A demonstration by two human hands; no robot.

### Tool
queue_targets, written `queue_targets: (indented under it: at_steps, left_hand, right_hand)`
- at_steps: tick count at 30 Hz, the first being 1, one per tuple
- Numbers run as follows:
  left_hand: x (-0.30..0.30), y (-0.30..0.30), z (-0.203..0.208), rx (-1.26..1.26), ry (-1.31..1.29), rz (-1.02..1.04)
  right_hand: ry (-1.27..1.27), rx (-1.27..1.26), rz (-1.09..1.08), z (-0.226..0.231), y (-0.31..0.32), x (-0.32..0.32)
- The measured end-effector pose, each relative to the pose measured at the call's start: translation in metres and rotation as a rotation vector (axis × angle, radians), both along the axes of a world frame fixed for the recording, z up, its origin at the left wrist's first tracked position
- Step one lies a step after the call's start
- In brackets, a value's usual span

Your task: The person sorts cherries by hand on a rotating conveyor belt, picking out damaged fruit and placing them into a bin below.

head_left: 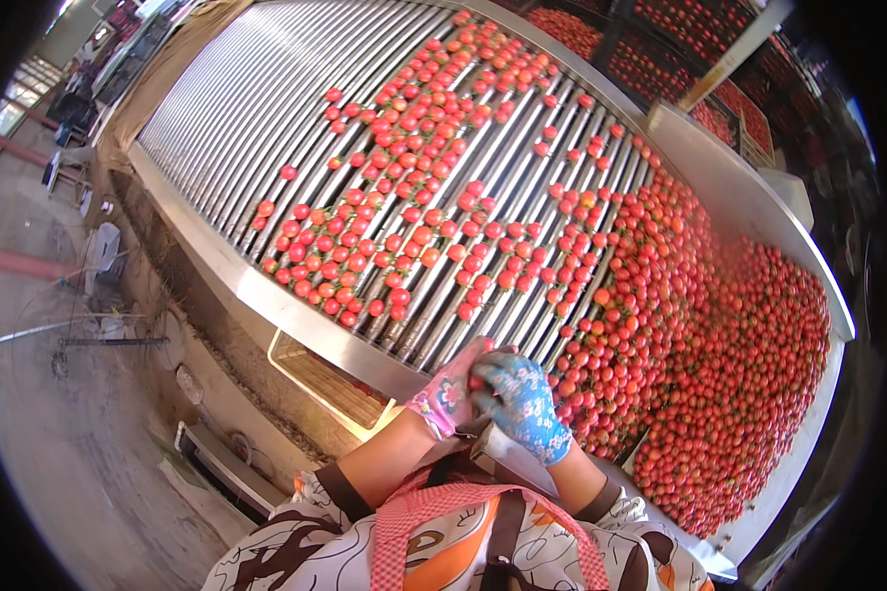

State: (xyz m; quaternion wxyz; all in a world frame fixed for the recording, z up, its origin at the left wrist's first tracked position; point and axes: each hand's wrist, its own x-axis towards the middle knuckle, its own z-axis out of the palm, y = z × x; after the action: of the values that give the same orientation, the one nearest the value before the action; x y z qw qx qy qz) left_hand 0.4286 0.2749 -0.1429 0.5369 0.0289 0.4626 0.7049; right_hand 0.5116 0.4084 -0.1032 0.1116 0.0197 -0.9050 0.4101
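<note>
Grip: L hand (448,394) & R hand (520,399) brought tog. at near edge of the roller bed, fingers curled in, R overlapping L. Small dark-red bit (477,382) shows btwn them, prob. a tom; too blurred to be sure, & can't tell if either grip is actually pinching it.

Key relation: loose toms (422,235) lie far of both hands, spread on the rollers (256,118), thickest far & far-left; big heap (729,374) is to the right. R hand nearer the heap, its closest toms just right of that glove; L hand nearer the left-hand cluster, which sits far-left of it, apart. Toms approx. round, so no long axis to speak of; rollers' long axis runs near-to-far, slanting right at far end.

Materials: toms smooth, glossy, red to orange-red, some w/ green stem bits. Rollers = shiny metal rods, parallel, gaps btwn; toms sit on rods & over gaps. Frame (187,222) smooth metal, flat-edged. Heap rests in a metal pan w/ curved-looking wall (739,182) (lens bends it). Gloves thin fabric, floral: L pink, R blue, fingertips darkish. Pale yellow plastic crate (330,369) near-left, below frame edge, slatted. Apron (394,532) strap red-white check cloth.
</note>
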Motion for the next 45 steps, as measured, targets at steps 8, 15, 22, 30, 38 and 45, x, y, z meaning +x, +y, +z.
queue_targets:
  at_steps: [8,15,22,30,38,45]
  left_hand:
    - [-0.025,-0.131,0.033,0.276,-0.697,0.572]
    - [-0.056,-0.28,-0.066,-0.522,-0.297,1.052]
    - [-0.099,-0.184,-0.022,-1.081,1.271,1.033]
    - [-0.037,0.066,0.019,-0.563,1.822,-0.174]
    - [0.105,0.162,-0.083,-0.265,1.993,-1.278]
    - [0.152,0.157,-0.117,0.069,1.968,-1.173]
  right_hand:
    - [0.103,0.239,-0.334,-0.055,0.055,-0.033]
    - [-0.174,0.424,-0.477,-0.129,0.122,0.013]
    - [-0.267,0.446,-0.441,-0.118,0.104,0.079]
    - [-0.309,0.521,-0.562,-0.14,0.099,0.17]
    - [-0.522,0.547,-0.993,-0.158,0.125,0.248]
    - [-0.044,0.336,-0.765,-0.1,0.17,0.064]
